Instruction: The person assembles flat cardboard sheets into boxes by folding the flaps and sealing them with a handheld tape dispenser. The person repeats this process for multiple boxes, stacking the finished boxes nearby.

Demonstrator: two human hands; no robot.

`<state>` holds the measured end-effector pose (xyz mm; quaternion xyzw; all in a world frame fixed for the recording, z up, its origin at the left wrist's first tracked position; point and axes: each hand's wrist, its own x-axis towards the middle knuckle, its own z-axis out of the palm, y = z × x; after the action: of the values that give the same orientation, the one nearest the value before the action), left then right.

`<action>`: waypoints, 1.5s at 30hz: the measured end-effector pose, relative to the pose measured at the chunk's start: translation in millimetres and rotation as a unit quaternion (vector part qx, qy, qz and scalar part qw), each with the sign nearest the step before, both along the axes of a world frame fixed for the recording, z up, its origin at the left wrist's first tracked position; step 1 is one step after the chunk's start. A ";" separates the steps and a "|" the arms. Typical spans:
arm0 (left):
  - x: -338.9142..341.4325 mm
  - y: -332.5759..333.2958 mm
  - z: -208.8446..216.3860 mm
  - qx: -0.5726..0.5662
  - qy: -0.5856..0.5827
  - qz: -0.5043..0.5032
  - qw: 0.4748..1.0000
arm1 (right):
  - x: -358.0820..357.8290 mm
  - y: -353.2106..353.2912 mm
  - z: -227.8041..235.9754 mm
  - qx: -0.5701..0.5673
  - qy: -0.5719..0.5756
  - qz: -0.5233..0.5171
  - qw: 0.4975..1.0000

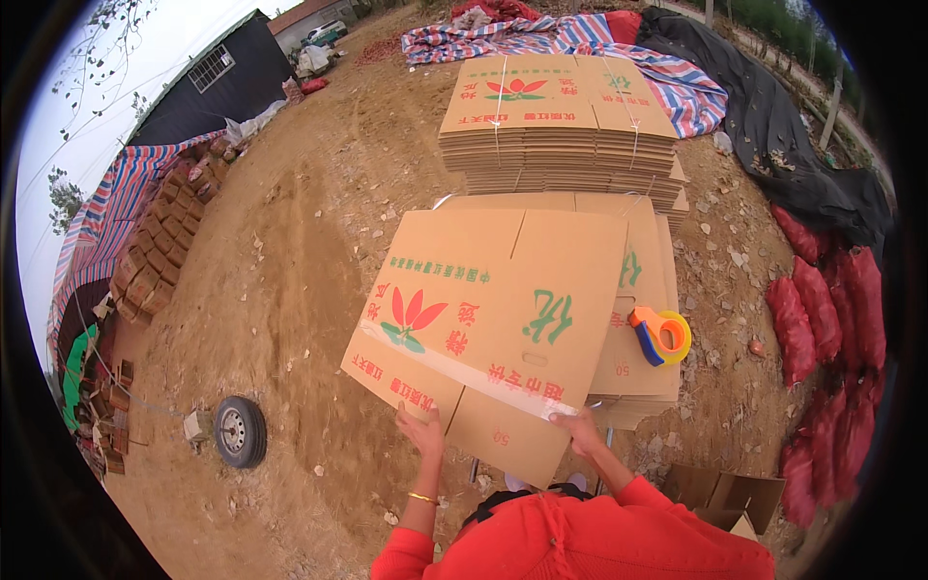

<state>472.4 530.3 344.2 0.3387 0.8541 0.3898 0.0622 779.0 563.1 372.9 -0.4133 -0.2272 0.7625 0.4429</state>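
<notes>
A flattened cardboard box (483,280), tan with red and green printing, lies tilted in front of me. A strip of clear tape (474,372) runs across its nearer part. My left hand (422,432) is closed on the near left edge, a gold bangle at its wrist. At the near right side, my right hand (578,432) grips the cardboard, thumb on top by the tape's end; the fingers underneath are hidden. Beneath it sits a stack of flat boxes (643,372). An orange, blue and yellow tape dispenser (661,335) rests on that stack, right of the held box.
Beyond stands a taller tied stack of flat cartons (561,97). Red mesh sacks (812,319) line the right side. An open carton (723,493) sits near my right elbow. A wheel (240,432) lies on the dirt at left, with piled boxes (155,251) farther off.
</notes>
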 end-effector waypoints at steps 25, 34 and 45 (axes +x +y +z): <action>-131.3 113.3 35.8 0.190 -0.057 -0.067 0.978 | 21.2 -78.8 53.2 0.149 -0.353 0.282 0.880; -180.2 35.2 15.3 0.237 0.001 0.026 0.971 | 4.2 -75.4 58.7 0.209 -0.378 0.365 0.825; -218.6 -65.9 121.7 0.347 -0.032 0.137 0.927 | -9.8 -77.8 34.9 0.321 -0.275 0.459 0.781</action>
<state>253.8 464.5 465.9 0.2058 0.7012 0.6772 -0.0862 769.2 485.3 407.8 -0.2862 -0.7342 0.6121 0.0661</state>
